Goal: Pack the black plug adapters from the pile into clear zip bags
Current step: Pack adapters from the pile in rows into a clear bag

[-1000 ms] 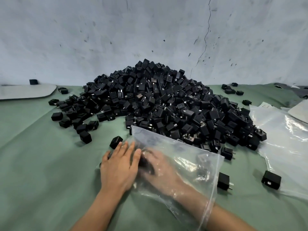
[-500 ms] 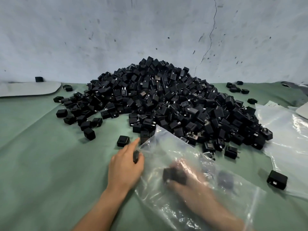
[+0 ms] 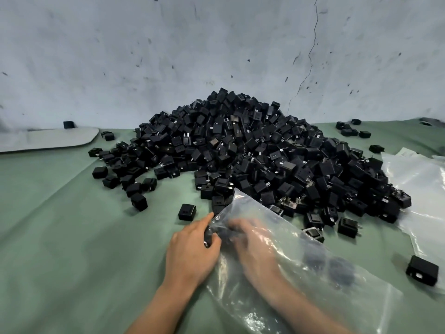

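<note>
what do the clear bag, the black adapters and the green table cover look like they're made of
Clear bag: thin glossy plastic film; it crinkles, glares white, and the right hand shows through. Plug adapters: hard black plastic, mostly matte; some show small metal prongs. Green cover: likely coated fabric or vinyl, dull, with long soft creases.

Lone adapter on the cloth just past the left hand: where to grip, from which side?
I'd pinch the lone adapter across its left and right flat faces, coming down from above. It is a squat block sitting flat on the green cloth, apart from the pile, so both faces are exposed.
</note>
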Demonstrator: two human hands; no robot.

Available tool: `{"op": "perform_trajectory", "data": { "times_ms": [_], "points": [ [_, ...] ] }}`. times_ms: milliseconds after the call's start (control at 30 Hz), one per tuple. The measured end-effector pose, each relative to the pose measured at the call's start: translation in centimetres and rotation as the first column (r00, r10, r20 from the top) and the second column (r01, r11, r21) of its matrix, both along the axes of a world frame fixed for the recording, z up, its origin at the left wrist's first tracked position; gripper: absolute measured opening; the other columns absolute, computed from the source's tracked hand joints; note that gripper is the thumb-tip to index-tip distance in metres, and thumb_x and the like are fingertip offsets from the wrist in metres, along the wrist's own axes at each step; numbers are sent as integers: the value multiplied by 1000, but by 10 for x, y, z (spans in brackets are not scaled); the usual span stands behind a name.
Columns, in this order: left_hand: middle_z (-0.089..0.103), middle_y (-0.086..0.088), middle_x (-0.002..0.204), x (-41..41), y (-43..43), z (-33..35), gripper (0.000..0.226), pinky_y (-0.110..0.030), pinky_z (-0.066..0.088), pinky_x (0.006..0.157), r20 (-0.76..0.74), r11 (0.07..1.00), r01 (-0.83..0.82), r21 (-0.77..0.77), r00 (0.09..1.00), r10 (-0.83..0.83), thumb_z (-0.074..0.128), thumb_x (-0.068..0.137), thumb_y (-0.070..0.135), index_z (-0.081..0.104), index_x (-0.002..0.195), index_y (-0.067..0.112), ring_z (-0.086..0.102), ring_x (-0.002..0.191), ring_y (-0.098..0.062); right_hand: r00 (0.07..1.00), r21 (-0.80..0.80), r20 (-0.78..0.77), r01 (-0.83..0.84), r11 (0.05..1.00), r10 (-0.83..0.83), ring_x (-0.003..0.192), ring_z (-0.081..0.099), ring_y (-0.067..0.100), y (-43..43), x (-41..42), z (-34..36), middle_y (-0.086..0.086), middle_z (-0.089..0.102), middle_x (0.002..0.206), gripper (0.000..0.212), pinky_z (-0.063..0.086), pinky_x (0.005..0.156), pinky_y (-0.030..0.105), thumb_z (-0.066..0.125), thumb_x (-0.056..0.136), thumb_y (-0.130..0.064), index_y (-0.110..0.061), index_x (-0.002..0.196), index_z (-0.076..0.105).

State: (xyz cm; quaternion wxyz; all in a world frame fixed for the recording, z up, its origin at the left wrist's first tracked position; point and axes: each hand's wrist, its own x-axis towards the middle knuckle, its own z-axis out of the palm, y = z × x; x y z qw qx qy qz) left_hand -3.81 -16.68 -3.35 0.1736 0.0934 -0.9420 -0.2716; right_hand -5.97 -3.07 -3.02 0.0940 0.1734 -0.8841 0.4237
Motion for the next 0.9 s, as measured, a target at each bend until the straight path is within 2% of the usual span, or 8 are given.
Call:
{"op": "perform_trajectory", "data": {
  "times_ms": [200,300,367,467,567,667,800,900],
  "points": [
    [64,10,123,0,-1,1,52,-30,44,91,-13,999,-17,-45,1000,16,53,87,33,49,139,35,60,107,-14,997,132,14,-76,988,74,103,58,32,0,-5,-7,17,63,109,29,45,91,44,50,93,0,-5,121,56],
    [64,10,122,0,0,1,50,-31,44,89,-8,998,-14,-56,1000,13,52,88,34,50,138,34,59,108,-14,986,-174,149,-47,984,73,110,56,37,0,-4,3,28,60,110,18,49,94,36,51,88,3,4,99,65],
    [64,9,124,1,0,1,50,-31,44,91,-7,998,-14,-58,1000,13,53,88,34,49,138,34,59,110,-14,994,-81,62,-81,993,86,104,55,30,4,-3,0,20,60,108,19,49,87,23,52,89,3,-7,89,68],
    [63,9,127,1,1,1,52,-31,44,94,-8,998,-17,-53,1000,17,54,89,35,47,141,34,57,113,-14,998,67,-36,-40,997,42,102,52,23,4,-6,-10,10,55,113,21,42,88,28,56,90,-4,-9,110,59],
    [63,7,127,2,1,1,52,-32,44,94,-14,999,-22,-42,1000,22,55,89,35,48,140,33,58,113,-14,997,37,71,-41,999,38,99,53,20,2,-7,-9,4,57,107,19,41,86,27,53,91,-8,-10,109,58],
    [62,6,129,1,1,1,50,-33,44,95,-11,999,-22,-39,1000,22,56,90,34,49,139,33,57,115,-16,986,97,131,-113,989,100,99,48,4,0,-5,-8,-10,53,107,24,39,98,17,48,93,-9,-18,112,61],
    [60,7,133,1,0,0,48,-33,43,98,-21,999,-3,-45,1000,2,55,91,32,51,139,29,56,119,-14,987,128,110,-128,984,114,117,46,9,-1,-6,-7,-5,54,126,36,32,107,19,47,92,-6,-16,125,56],
    [58,9,135,0,-2,-1,48,-31,42,99,-12,998,2,-57,1000,-2,53,92,34,49,140,30,54,121,-13,977,197,-9,-206,959,211,106,40,4,-2,-4,-7,-10,57,121,37,35,101,18,50,91,-9,-24,125,57]
  ]
}}
